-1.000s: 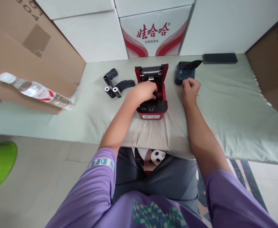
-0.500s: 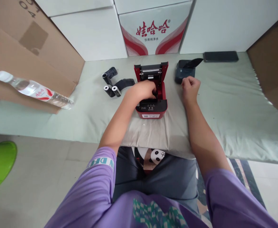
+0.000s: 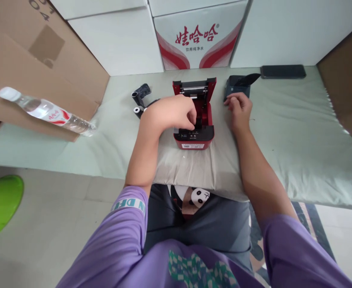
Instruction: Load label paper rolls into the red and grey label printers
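Observation:
A red and black receipt printer point(image 3: 194, 145) stands before me, its lid point(image 3: 194, 85) raised and its red inside partly in view. My left hand point(image 3: 178, 113) is bent over its front left part, thumb and fingers pinched together just above the black front panel. Whatever lies between those fingertips, if anything, is hidden. My right hand point(image 3: 239, 110) rests on the cloth to the right, fingers loosely bent and apart, with nothing visible in them. It lies against the near side of a small dark box-shaped device point(image 3: 232, 85) with a black strip sticking out of it.
Black paper rolls point(image 3: 137, 111) with loose tails lie left of the printer, partly behind my left arm. A black phone point(image 3: 283, 71) lies at the back right. A water bottle point(image 3: 54, 114) is at the left, by a cardboard box point(image 3: 82, 52). White cartons point(image 3: 127, 44) line the back.
My left hand has come up out of the printer's inside towards its front panel, and covers more of the rolls. My right hand's fist has loosened. The view has shifted slightly.

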A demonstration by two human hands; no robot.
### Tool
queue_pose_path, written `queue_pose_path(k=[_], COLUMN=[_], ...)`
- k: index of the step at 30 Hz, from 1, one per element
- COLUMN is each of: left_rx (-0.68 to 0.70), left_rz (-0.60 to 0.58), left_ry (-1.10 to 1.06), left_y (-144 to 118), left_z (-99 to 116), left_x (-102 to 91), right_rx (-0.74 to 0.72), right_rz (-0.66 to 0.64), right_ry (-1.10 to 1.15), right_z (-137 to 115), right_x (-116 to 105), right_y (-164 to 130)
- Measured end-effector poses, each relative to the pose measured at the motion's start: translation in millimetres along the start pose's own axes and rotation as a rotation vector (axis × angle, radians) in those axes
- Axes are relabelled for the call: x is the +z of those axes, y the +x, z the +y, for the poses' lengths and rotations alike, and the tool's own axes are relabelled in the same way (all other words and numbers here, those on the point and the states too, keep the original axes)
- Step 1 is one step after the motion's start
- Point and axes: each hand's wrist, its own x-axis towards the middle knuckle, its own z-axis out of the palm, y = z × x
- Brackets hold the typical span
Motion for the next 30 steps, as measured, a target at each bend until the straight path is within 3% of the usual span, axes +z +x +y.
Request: queue_pose_path(k=[5,9,17,24,30], left_rx=[-0.010,0.034,0.015,0.002,-0.072], left_rz=[0.068,0.094,0.121,0.142,0.286], left_ry=[0.105,0.149,0.189,0.108,0.018], left_y=[-6,-10,-17,-24,-32], left_z=[8,10,14,15,10], left_x=[-1.1,-3.5,-4.4,-10.7,-19.2], right_rx=[-0.031,0.000,0.066,0.132,0.167], right_rz=[-0.245,-0.348,-0.348,-0.317,-0.307], right_ry=[0.072,0.120,0.143,0.156,0.202], right_z=[-23,-19,-10,-33,-47], right_x=[23,34,39,40,39], right_y=[-14,-18,-21,-23,-26])
